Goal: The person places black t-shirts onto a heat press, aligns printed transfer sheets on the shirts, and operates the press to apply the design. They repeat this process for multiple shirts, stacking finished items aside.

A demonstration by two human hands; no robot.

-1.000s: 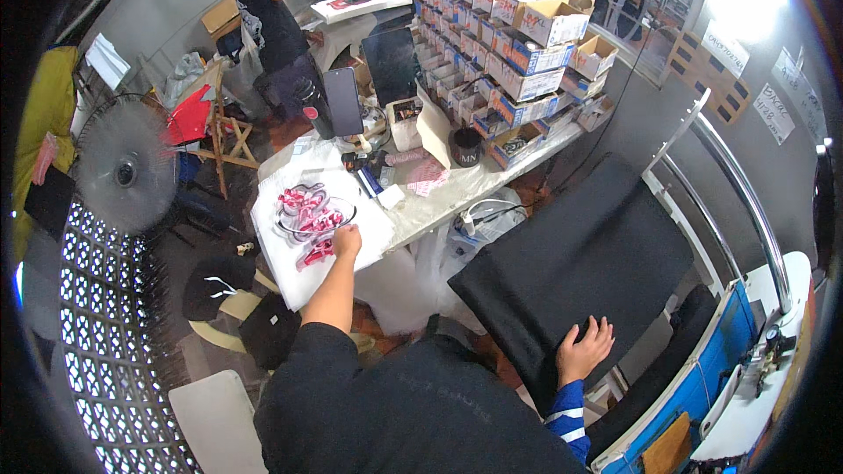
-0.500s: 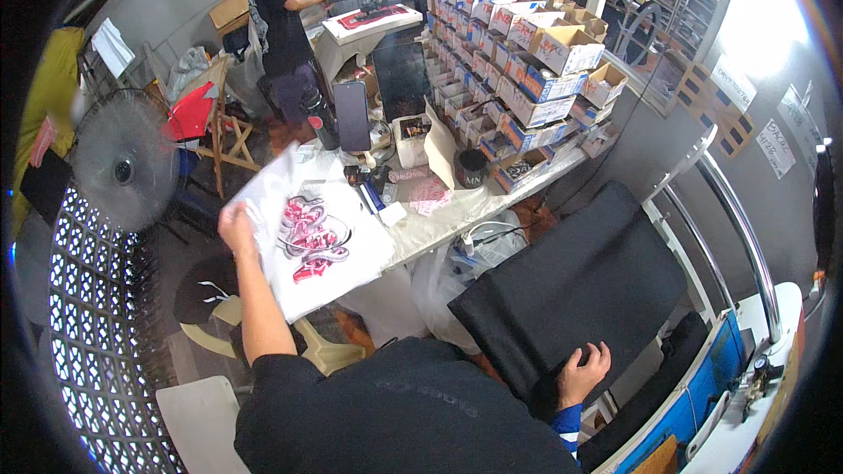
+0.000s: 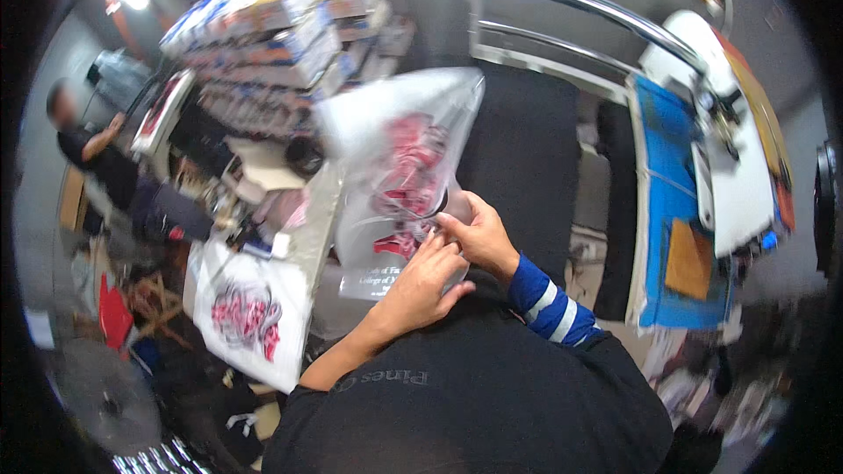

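A translucent plastic sheet (image 3: 364,136) with a pink, red and grey printed design is raised in front of me, its far end curling up. My right hand (image 3: 483,237) pinches its near right edge between thumb and fingers. My left hand (image 3: 420,285) is bent in against the same edge, its fingertips close to the right hand's and partly hidden by each other. At the left, a second printed sheet (image 3: 290,294) with a similar pink and grey design lies at the end of the worktable (image 3: 327,219).
Stacked small cardboard boxes (image 3: 303,66) stand at the back left. A black flat surface (image 3: 527,140) lies beyond my right hand, by a metal rail (image 3: 571,0). A blue-framed panel (image 3: 654,202) stands at right. Another person (image 3: 97,154) works at far left, near a fan (image 3: 101,395).
My view has swung to the right. My left hand has left the sheet at the table; my right hand has come off the black surface. Both hands are now together at a raised sheet.
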